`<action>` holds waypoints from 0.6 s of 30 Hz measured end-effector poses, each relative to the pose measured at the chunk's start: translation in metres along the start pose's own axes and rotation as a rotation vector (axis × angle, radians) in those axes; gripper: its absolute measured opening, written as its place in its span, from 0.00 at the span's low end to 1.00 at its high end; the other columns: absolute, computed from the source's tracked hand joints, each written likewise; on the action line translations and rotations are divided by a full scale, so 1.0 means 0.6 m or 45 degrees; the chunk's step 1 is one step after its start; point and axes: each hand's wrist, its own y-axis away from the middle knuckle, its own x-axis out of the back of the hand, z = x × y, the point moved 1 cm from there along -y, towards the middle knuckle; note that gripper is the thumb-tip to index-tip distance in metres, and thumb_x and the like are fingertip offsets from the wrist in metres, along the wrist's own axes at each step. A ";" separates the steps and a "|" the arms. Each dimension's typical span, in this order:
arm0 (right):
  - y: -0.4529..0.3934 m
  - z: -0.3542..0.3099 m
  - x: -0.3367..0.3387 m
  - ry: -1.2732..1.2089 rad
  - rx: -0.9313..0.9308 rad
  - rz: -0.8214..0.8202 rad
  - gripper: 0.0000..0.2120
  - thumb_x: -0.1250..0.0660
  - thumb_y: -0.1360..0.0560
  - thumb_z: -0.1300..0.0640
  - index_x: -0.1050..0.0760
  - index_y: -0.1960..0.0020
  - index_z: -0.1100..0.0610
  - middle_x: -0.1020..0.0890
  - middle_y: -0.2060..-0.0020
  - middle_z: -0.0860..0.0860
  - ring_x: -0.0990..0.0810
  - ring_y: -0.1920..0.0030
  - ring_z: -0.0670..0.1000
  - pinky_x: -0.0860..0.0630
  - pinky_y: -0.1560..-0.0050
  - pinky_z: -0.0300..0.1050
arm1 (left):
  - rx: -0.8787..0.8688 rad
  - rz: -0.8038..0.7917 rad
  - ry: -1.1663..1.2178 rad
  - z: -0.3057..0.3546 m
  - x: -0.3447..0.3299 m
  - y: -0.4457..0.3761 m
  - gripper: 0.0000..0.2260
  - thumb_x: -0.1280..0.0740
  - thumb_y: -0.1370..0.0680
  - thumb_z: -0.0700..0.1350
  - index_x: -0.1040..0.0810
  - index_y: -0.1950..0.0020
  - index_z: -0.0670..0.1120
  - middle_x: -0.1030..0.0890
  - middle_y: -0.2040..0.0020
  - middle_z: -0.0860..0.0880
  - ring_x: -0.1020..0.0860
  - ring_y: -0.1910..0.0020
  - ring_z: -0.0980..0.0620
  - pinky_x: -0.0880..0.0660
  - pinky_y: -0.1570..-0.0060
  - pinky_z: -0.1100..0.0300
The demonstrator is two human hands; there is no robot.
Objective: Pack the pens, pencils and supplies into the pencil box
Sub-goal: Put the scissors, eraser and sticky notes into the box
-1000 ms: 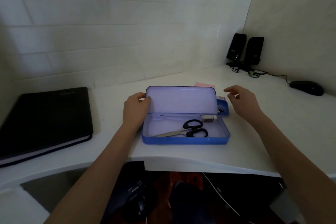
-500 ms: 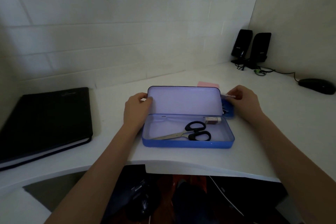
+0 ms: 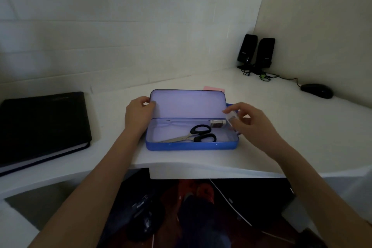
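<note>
Scissors (image 3: 192, 134) with black handles lie flat in the tray of the blue pencil box (image 3: 191, 145), and a small grey block (image 3: 217, 122) sits at the tray's back right corner. The box stands on the white desk (image 3: 281, 127), its lid (image 3: 187, 103) raised upright. The left hand (image 3: 138, 116) grips the lid's left edge. The right hand (image 3: 251, 125) pinches a small pale object (image 3: 231, 116) above the tray's right end; what it is cannot be told.

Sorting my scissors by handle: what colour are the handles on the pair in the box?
Black, on the scissors in the pencil box; head view.
</note>
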 end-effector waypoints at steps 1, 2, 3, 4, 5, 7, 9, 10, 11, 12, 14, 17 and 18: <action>0.002 -0.005 0.003 0.036 0.028 0.015 0.09 0.36 0.25 0.64 0.21 0.51 0.54 0.27 0.66 0.59 0.21 0.68 0.52 0.25 0.67 0.37 | 0.002 0.003 -0.001 0.000 0.001 0.000 0.10 0.37 0.25 0.44 0.19 0.49 0.42 0.22 0.57 0.47 0.26 0.57 0.46 0.33 0.56 0.59; 0.002 -0.009 0.005 0.043 0.045 0.025 0.07 0.35 0.26 0.64 0.22 0.53 0.53 0.25 0.67 0.56 0.23 0.70 0.49 0.26 0.68 0.36 | 0.000 0.003 -0.003 0.000 0.002 0.001 0.10 0.37 0.25 0.44 0.19 0.49 0.42 0.22 0.57 0.47 0.26 0.57 0.46 0.33 0.56 0.59; 0.002 -0.012 0.008 0.033 0.055 0.038 0.07 0.34 0.26 0.64 0.22 0.55 0.53 0.24 0.67 0.56 0.24 0.71 0.46 0.27 0.69 0.35 | -0.006 0.001 -0.006 0.000 0.003 0.002 0.10 0.37 0.25 0.44 0.20 0.49 0.42 0.22 0.56 0.46 0.26 0.57 0.46 0.34 0.56 0.59; 0.001 -0.014 0.009 0.017 0.060 0.057 0.06 0.34 0.27 0.63 0.22 0.56 0.53 0.22 0.67 0.57 0.25 0.70 0.45 0.26 0.68 0.35 | -0.013 -0.002 -0.007 0.000 0.004 0.003 0.10 0.37 0.25 0.44 0.20 0.49 0.42 0.22 0.56 0.45 0.26 0.57 0.46 0.34 0.56 0.59; 0.000 -0.016 0.011 0.003 0.057 0.088 0.06 0.33 0.27 0.62 0.22 0.57 0.52 0.20 0.66 0.57 0.25 0.69 0.45 0.25 0.66 0.37 | -0.019 -0.005 -0.008 0.000 0.004 0.004 0.11 0.37 0.25 0.44 0.20 0.49 0.41 0.21 0.55 0.45 0.26 0.57 0.46 0.34 0.56 0.59; -0.002 -0.016 0.011 -0.070 0.008 0.130 0.02 0.31 0.27 0.60 0.22 0.57 0.54 0.19 0.67 0.53 0.24 0.69 0.43 0.28 0.64 0.37 | -0.020 -0.010 -0.008 0.000 0.005 0.006 0.11 0.37 0.25 0.44 0.20 0.48 0.41 0.20 0.53 0.43 0.26 0.57 0.47 0.34 0.56 0.59; -0.001 -0.013 0.007 -0.113 -0.061 0.085 0.01 0.31 0.28 0.59 0.22 0.57 0.55 0.17 0.66 0.53 0.22 0.69 0.42 0.27 0.63 0.35 | -0.012 -0.012 -0.003 0.001 0.006 0.006 0.11 0.37 0.25 0.44 0.20 0.47 0.42 0.19 0.50 0.42 0.26 0.56 0.47 0.34 0.56 0.59; -0.001 -0.009 0.003 -0.061 -0.075 0.034 0.02 0.31 0.28 0.59 0.21 0.58 0.53 0.17 0.64 0.53 0.20 0.66 0.43 0.25 0.61 0.38 | -0.005 -0.012 0.001 0.001 0.007 0.006 0.12 0.37 0.25 0.44 0.20 0.46 0.42 0.19 0.48 0.42 0.26 0.55 0.47 0.34 0.55 0.59; 0.000 -0.006 0.000 0.028 -0.080 -0.025 0.04 0.31 0.28 0.59 0.21 0.59 0.50 0.16 0.63 0.53 0.19 0.63 0.47 0.24 0.58 0.42 | -0.002 -0.011 0.004 0.001 0.007 0.006 0.12 0.37 0.25 0.44 0.20 0.45 0.42 0.19 0.47 0.42 0.25 0.54 0.47 0.33 0.54 0.59; 0.002 -0.006 -0.003 0.117 -0.073 -0.075 0.05 0.31 0.28 0.59 0.22 0.60 0.49 0.17 0.61 0.52 0.19 0.61 0.49 0.24 0.57 0.45 | -0.002 -0.010 0.006 0.000 0.008 0.006 0.12 0.37 0.25 0.45 0.20 0.45 0.42 0.19 0.47 0.42 0.25 0.54 0.46 0.33 0.54 0.59; 0.002 -0.004 -0.008 0.281 -0.040 -0.122 0.05 0.32 0.27 0.60 0.21 0.57 0.51 0.21 0.60 0.48 0.25 0.62 0.47 0.28 0.58 0.40 | -0.015 -0.011 -0.003 -0.001 0.007 0.005 0.12 0.37 0.25 0.45 0.20 0.46 0.42 0.18 0.47 0.42 0.25 0.55 0.46 0.34 0.55 0.59; -0.001 -0.005 -0.012 0.470 -0.022 -0.184 0.07 0.33 0.27 0.64 0.19 0.53 0.57 0.29 0.54 0.49 0.31 0.55 0.46 0.33 0.60 0.28 | -0.029 -0.012 -0.020 -0.002 0.006 0.005 0.12 0.38 0.24 0.45 0.20 0.46 0.42 0.18 0.48 0.42 0.25 0.55 0.46 0.34 0.55 0.60; -0.001 -0.006 -0.012 0.491 -0.006 -0.198 0.07 0.34 0.27 0.65 0.19 0.53 0.57 0.29 0.52 0.50 0.32 0.55 0.46 0.33 0.59 0.24 | -0.028 -0.012 -0.022 -0.002 0.006 0.005 0.12 0.38 0.24 0.45 0.20 0.46 0.42 0.18 0.48 0.42 0.25 0.56 0.47 0.34 0.55 0.60</action>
